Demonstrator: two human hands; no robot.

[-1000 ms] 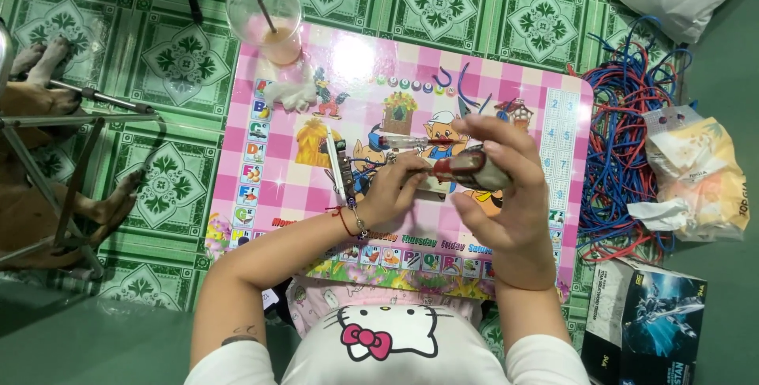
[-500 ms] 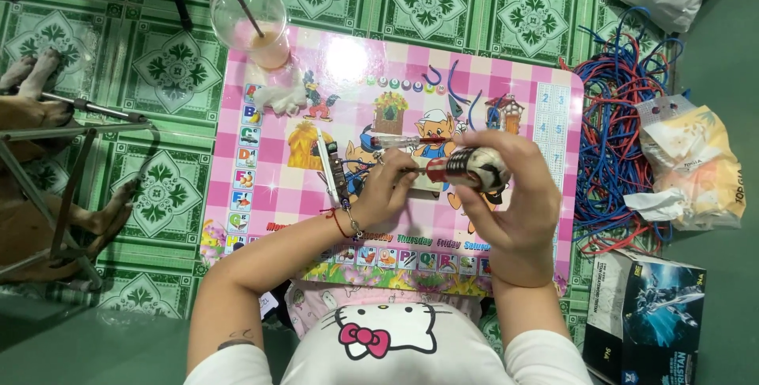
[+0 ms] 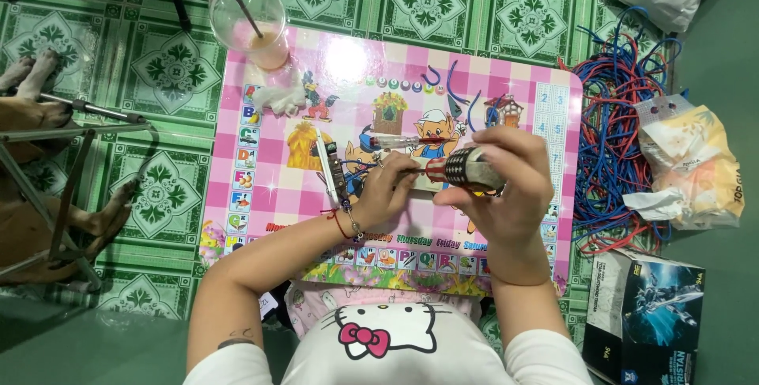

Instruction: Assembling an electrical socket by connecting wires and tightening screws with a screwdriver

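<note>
Since a moment ago your hands have shifted slightly right and up over the little pink table (image 3: 261, 156), and the motor now sits higher in your grip. Your right hand (image 3: 506, 195) is wrapped around that small cylindrical motor (image 3: 466, 170), its metal body ribbed and partly red, held above the glossy cartoon-printed tabletop. Your left hand (image 3: 391, 187) pinches a thin tool (image 3: 411, 170) against the motor's end, fingers curled tight. Just beyond lies a slim screwdriver (image 3: 407, 141) with a clear handle. At the table's far corner stands a clear plastic cup (image 3: 251, 25) with a straw. A tangle of red and blue wires (image 3: 613, 140) lies on the green tiled floor to your right.
</note>
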